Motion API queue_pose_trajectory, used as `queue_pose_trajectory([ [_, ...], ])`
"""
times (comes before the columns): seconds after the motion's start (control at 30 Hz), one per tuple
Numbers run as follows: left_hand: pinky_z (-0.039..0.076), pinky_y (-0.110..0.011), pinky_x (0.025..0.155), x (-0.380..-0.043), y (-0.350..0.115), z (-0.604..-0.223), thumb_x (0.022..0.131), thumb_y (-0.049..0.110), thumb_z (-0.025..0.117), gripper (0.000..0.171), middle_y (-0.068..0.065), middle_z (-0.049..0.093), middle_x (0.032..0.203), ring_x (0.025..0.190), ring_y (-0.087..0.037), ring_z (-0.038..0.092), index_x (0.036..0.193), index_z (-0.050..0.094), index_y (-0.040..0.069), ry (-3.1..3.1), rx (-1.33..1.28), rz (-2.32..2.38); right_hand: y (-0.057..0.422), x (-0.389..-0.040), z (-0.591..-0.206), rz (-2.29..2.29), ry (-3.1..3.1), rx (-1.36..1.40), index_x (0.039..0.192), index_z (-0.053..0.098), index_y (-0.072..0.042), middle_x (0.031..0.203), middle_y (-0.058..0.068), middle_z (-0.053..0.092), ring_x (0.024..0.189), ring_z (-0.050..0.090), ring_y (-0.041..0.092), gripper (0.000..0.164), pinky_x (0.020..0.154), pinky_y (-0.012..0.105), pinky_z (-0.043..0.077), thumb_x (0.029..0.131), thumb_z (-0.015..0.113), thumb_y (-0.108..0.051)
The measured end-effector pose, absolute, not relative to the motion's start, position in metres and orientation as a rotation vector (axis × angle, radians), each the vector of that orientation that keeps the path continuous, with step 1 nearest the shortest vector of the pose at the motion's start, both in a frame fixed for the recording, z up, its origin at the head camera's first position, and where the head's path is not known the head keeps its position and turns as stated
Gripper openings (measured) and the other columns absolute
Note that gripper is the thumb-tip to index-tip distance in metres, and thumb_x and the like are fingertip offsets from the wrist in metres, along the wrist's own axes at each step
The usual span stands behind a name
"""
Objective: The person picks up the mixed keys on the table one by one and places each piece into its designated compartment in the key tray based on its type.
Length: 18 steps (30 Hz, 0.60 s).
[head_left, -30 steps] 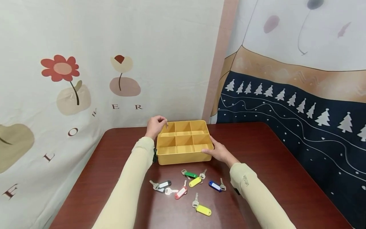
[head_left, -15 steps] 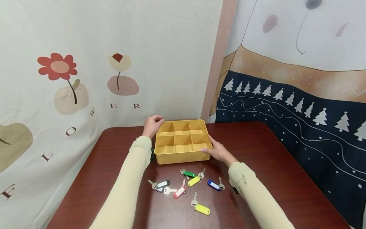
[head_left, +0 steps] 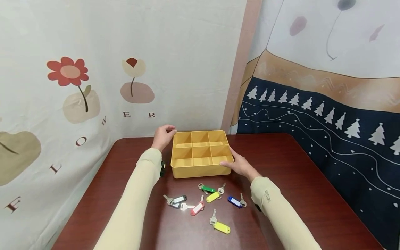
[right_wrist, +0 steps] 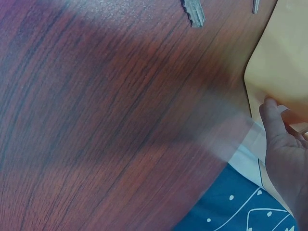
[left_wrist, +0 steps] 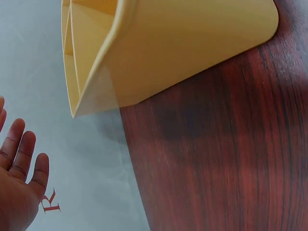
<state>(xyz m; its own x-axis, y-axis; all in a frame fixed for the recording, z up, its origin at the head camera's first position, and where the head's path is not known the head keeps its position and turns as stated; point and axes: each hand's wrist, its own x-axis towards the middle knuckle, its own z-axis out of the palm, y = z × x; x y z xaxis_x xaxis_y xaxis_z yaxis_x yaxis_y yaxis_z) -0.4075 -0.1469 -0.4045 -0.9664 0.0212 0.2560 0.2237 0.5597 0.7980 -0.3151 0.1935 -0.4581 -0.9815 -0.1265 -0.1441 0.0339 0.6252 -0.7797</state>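
Observation:
A yellow divided box point(head_left: 201, 171) with two rows of compartments stands on the table. My right hand point(head_left: 242, 166) holds its right front corner, the thumb over the front rim and the fingers along the right side. In the right wrist view the same hand point(right_wrist: 286, 156) touches the yellow wall. Just outside the box's back left corner hovers my left hand point(head_left: 163, 136), its fingers loosely bent. The left wrist view shows this hand point(left_wrist: 21, 178) apart from the box wall point(left_wrist: 187, 43), with nothing seen in the fingers.
In front of the box lie several keys with tags: green point(head_left: 208, 189), yellow point(head_left: 213, 197), blue point(head_left: 234, 201), red point(head_left: 197, 209), dark point(head_left: 180, 199) and another yellow point(head_left: 222, 227). Behind the reddish-brown table point(head_left: 268, 222) hangs a printed cloth point(head_left: 187, 69).
My left hand has drawn back to the left, from over the box's back left compartment to outside its rim. The right hand keeps its hold on the box.

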Motion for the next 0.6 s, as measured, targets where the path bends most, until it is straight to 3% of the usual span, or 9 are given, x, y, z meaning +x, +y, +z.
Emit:
queue_pose_trajectory([
  [0.17, 0.049, -0.044, 0.091, -0.404, -0.154, -0.401, 0.097, 0.019, 0.064, 0.029, -0.017, 0.068, 0.116, 0.107, -0.031, 0.061, 0.119, 0.069, 0.002, -2.569, -0.206, -1.381, 0.195, -0.317, -0.460, -1.270, 2.674, -0.075, 0.161, 0.015, -0.020, 0.157, 0.018, 0.032, 0.140, 0.036, 0.036, 0.100, 0.112, 0.060, 0.026, 0.086, 0.073, -0.052],
  [0.43, 0.050, -0.046, 0.090, -0.393, -0.163, -0.397, 0.098, 0.024, 0.063, 0.031, -0.015, 0.066, 0.120, 0.109, -0.031, 0.060, 0.121, 0.068, 0.005, -2.586, -0.235, -1.388, 0.196, -0.317, -0.460, -1.265, 2.685, -0.085, 0.161, 0.016, -0.020, 0.156, 0.019, 0.034, 0.139, 0.037, 0.037, 0.092, 0.111, 0.060, 0.027, 0.091, 0.072, -0.041],
  [0.6, 0.049, -0.047, 0.092, -0.386, -0.172, -0.396, 0.099, 0.026, 0.063, 0.032, -0.014, 0.064, 0.124, 0.111, -0.031, 0.059, 0.123, 0.067, 0.006, -2.602, -0.235, -1.391, 0.195, -0.317, -0.461, -1.269, 2.681, -0.093, 0.161, 0.016, -0.022, 0.156, 0.018, 0.034, 0.139, 0.037, 0.037, 0.097, 0.111, 0.060, 0.027, 0.088, 0.072, -0.050],
])
